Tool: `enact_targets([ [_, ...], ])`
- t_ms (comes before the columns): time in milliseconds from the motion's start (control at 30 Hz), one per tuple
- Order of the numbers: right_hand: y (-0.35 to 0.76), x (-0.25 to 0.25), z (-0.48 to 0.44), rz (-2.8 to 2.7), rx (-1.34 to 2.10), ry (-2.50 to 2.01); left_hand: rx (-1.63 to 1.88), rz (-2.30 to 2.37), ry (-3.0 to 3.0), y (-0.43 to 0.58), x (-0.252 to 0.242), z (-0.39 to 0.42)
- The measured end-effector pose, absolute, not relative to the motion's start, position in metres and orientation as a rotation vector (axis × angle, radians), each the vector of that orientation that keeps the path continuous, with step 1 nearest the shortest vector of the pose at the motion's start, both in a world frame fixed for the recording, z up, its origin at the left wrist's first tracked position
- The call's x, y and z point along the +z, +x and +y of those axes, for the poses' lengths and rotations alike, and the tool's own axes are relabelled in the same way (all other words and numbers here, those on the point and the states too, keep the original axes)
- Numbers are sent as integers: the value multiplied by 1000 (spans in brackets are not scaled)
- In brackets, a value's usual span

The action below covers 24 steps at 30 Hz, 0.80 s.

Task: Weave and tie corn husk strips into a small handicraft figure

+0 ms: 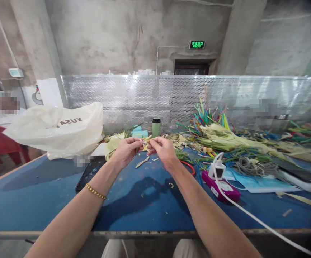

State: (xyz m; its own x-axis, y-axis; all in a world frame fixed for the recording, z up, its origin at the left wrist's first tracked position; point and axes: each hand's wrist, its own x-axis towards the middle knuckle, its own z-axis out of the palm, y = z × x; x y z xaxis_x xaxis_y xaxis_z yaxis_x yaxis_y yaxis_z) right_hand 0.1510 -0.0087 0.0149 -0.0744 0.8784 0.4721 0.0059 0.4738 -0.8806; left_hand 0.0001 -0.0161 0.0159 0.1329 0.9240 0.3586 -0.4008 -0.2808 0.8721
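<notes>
Over the middle of the blue table (128, 211), my left hand (125, 151) and my right hand (164, 149) meet with thumbs and fingers pinched. Between their fingertips runs a narrow pale-yellow husk strip (146, 139), gripped from both sides. Its ends are partly hidden by the fingers. A beaded gold bracelet (95, 191) circles my left wrist. Scraps of dry husk (142, 162) lie on the table just below the hands. Pale green husk leaves (114, 143) rest behind my left hand.
Left are a large white plastic bag (61, 130) and a dark tablet (90, 172). A green bottle (156, 127) stands behind. Right lie a husk bundle (220, 138), coiled cords (252, 165) and a purple power strip (221, 186) with a white cable. A perforated metal screen (133, 93) backs the table.
</notes>
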Motion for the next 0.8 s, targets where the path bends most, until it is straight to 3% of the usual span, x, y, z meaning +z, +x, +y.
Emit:
enact_targets([
  [267, 151, 10, -11, -1764, 96, -825, 1463, 555, 1166, -2, 12, -10],
  [800, 145, 5, -13, -1773, -123, -956, 1487, 512, 1157, 7, 4, -9],
])
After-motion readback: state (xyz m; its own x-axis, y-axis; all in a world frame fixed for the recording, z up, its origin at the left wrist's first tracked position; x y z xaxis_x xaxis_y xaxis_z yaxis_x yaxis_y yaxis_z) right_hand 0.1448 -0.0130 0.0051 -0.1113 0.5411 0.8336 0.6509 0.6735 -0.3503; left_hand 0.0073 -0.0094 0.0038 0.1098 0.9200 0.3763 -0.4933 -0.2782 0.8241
